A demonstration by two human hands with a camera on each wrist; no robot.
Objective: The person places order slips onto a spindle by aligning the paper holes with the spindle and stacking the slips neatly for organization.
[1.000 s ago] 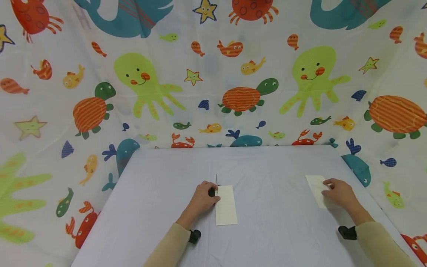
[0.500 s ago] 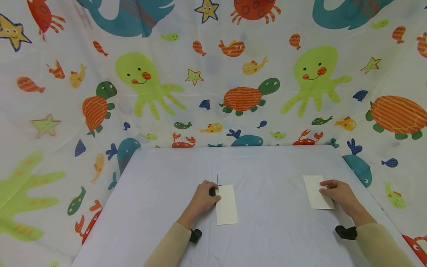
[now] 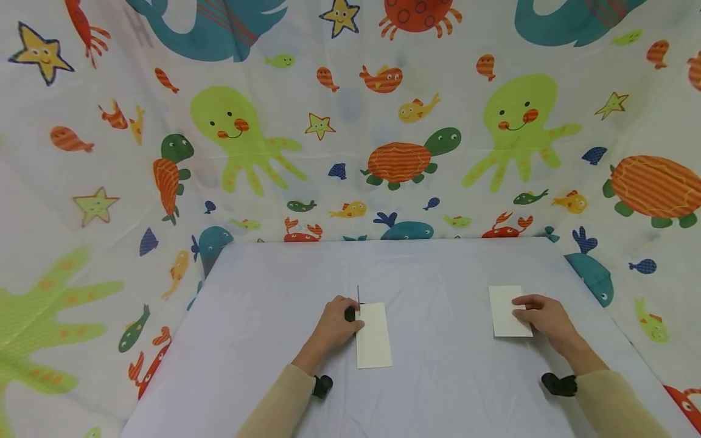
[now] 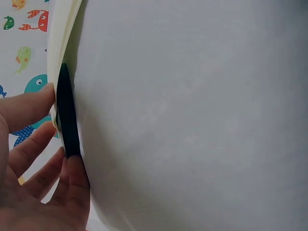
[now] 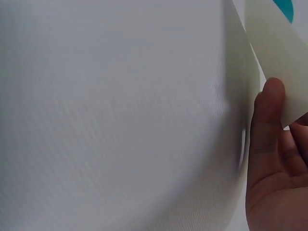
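Observation:
On the white table, left of the middle in the head view, my left hand holds a cream paper pad with faint lines by its left edge. In the left wrist view the thumb presses the layered paper, and lower fingers touch a black, flat, tapered thing alongside it. A thin dark line sticks out past the pad's top; it may belong to that black thing, whose kind I cannot tell. At the right, my right hand pinches the right edge of a cream sheet of paper.
A white cloth covers the table. A curtain printed with sea animals hangs behind it and along the sides. Each wrist carries a black strap-on camera, below the beige sleeves.
My right hand has moved a little left with its sheet, which now faces the head view more squarely. My left hand and the pad hold almost still. The curtain at the left has shifted.

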